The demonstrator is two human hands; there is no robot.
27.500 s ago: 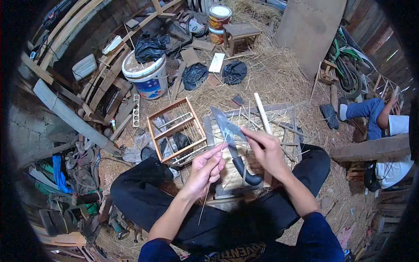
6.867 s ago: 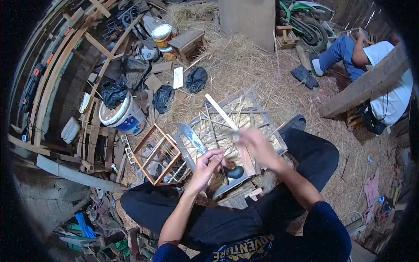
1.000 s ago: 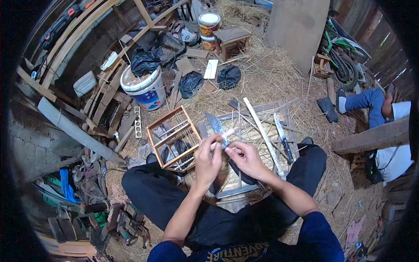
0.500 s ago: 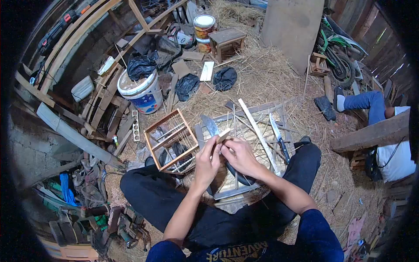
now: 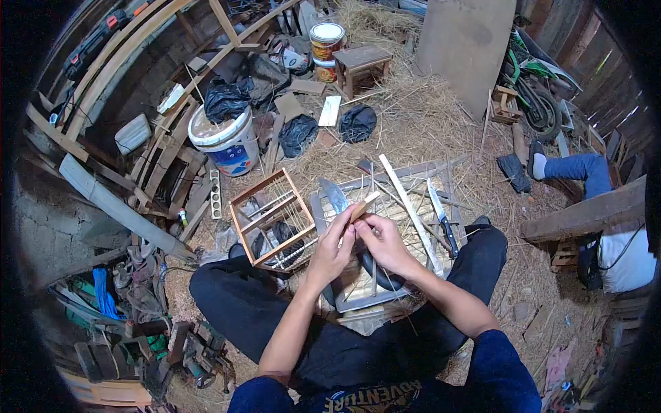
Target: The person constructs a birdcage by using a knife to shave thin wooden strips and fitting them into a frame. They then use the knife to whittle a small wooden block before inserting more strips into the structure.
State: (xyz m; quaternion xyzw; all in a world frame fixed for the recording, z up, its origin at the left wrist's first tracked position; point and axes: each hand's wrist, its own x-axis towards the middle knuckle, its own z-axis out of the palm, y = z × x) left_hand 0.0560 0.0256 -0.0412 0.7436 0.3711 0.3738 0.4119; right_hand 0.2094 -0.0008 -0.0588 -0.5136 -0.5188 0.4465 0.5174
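My left hand and my right hand meet over the work board, both closed around a small piece of wood. One end of the wood sticks up past my fingers; the rest is hidden. Beyond my left hand a wide blade lies on the framed board. To the right of my hands are a long pale wood strip and a knife with a black handle. A wooden frame with thin rods stands left of the board.
A large white bucket is at the left, with black bags nearby. Farther back are a small wooden stool and stacked tubs. Another person's leg shows at the right, behind a wooden beam.
The wood piece has tilted and shifted slightly right and up in my hands. The other person's leg has shifted a little, and less of that person shows above the beam.
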